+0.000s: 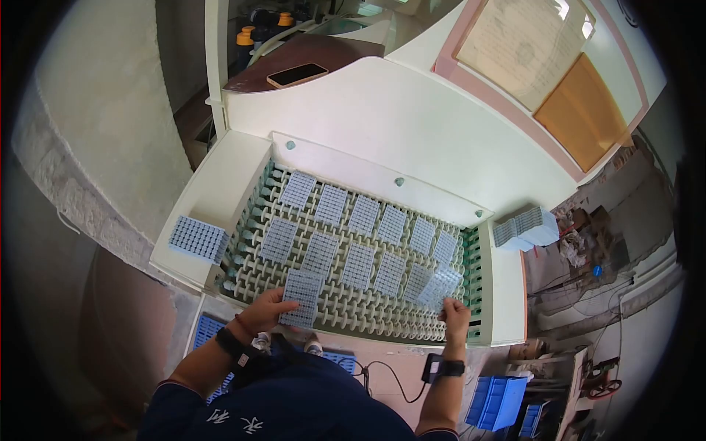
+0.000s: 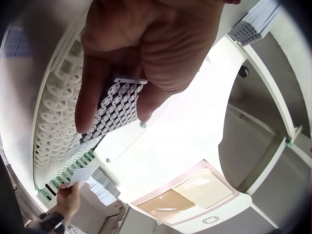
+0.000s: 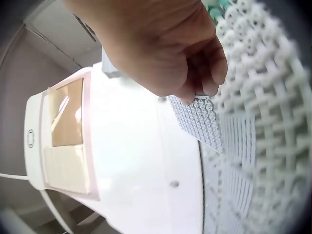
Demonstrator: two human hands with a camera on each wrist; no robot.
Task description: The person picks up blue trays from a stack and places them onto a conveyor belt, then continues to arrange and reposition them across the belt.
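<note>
My left hand (image 1: 263, 312) pinches a grey circuit board panel (image 1: 300, 298) between thumb and fingers over the front rollers. In the left wrist view, this panel (image 2: 119, 107) shows rows of white round patterns on black. My right hand (image 1: 456, 320) pinches a second circuit board panel (image 1: 444, 283) by its near edge, at the right front of the conveyor. It hangs tilted in the right wrist view, the panel (image 3: 195, 117) close over one lying on the rollers. Several more panels (image 1: 358, 264) lie in two rows on the white roller conveyor (image 1: 353, 323).
A stack of panels (image 1: 198, 239) stands on the left ledge, and more stacks (image 1: 526, 228) on the right ledge. Behind the rollers rises a white machine cover (image 1: 382, 117). A phone (image 1: 297, 75) lies above it. Blue crates (image 1: 496, 402) stand low at the right.
</note>
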